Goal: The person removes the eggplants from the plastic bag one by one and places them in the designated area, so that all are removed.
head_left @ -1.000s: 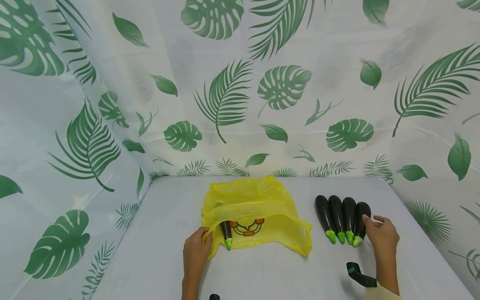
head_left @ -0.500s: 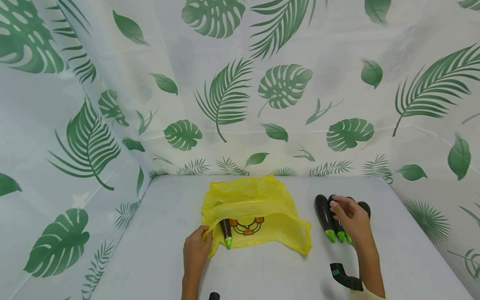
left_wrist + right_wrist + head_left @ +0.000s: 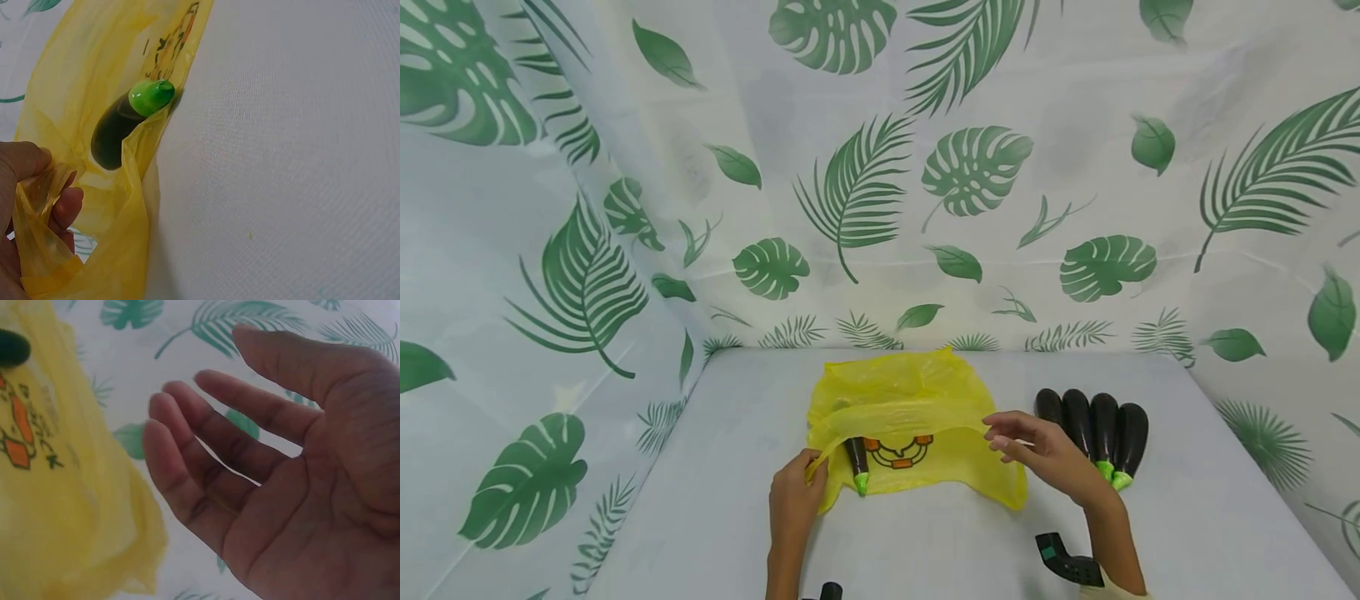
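A yellow plastic bag [image 3: 910, 379] lies on the white table with its mouth toward me. My left hand [image 3: 796, 492] pinches the bag's left edge between thumb and fingers, which the left wrist view shows up close. Inside the mouth lies a dark eggplant [image 3: 112, 139], its bright green stem end pointing out. My right hand [image 3: 1048, 454] hovers by the bag's right edge, fingers spread and loosely bent. Nothing is in its palm in the right wrist view. Several more eggplants [image 3: 1105, 425] lie side by side at the right, partly covered by that hand.
The white table [image 3: 722, 417] runs back to a leaf-printed curtain [image 3: 865, 308], which also hangs at the left and right sides. A black camera mount [image 3: 1067, 562] sticks out from the right wrist. Another black piece [image 3: 831, 591] shows by the left wrist.
My right hand has moved left from the rightmost eggplant, across the row, to the bag's right edge, carrying nothing. The left hand keeps its hold on the bag.
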The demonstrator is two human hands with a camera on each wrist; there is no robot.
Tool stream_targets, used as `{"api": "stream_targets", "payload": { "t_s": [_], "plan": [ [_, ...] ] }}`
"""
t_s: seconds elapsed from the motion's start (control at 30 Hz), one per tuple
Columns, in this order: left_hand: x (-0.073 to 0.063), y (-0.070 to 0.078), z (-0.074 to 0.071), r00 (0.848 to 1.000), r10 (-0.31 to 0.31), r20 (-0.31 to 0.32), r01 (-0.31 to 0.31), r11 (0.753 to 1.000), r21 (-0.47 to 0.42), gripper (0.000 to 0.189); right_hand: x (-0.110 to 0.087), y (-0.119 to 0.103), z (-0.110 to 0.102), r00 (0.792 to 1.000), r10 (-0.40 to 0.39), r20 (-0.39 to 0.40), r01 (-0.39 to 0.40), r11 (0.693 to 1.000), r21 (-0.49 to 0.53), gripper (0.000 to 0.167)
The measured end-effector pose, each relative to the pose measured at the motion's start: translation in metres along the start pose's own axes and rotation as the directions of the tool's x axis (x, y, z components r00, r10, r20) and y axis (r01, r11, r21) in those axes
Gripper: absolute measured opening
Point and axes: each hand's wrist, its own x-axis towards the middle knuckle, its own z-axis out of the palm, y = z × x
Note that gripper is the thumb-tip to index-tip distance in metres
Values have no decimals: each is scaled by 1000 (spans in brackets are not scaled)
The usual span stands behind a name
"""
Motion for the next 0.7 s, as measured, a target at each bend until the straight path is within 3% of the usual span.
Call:
{"api": "stream_targets", "payload": {
  "t_s": [0.13,0.27,0.37,0.43,0.57,0.7],
  "plan": [
    [0,1,0,1000,11,-12,-11,1000,1,12,8,-4,16,987,-7,161,-1,999,48,33],
    [0,2,0,1000,22,-21,-22,1000,7,12,19,-4,38,943,-19,331,-5,997,72,33],
    [1,2,0,999,28,-23,-28,1000,12,13,29,0,58,916,12,400,-64,991,117,37],
    [0,3,0,999,30,-21,-30,999,12,13,36,5,71,911,48,409,-127,978,168,40],
    [-1,3,0,1000,28,-12,-27,1000,7,13,47,15,95,916,157,368,-275,915,295,50],
    [0,4,0,999,29,-15,-29,1000,7,13,58,22,115,923,252,291,-350,862,366,53]
  ]
}}
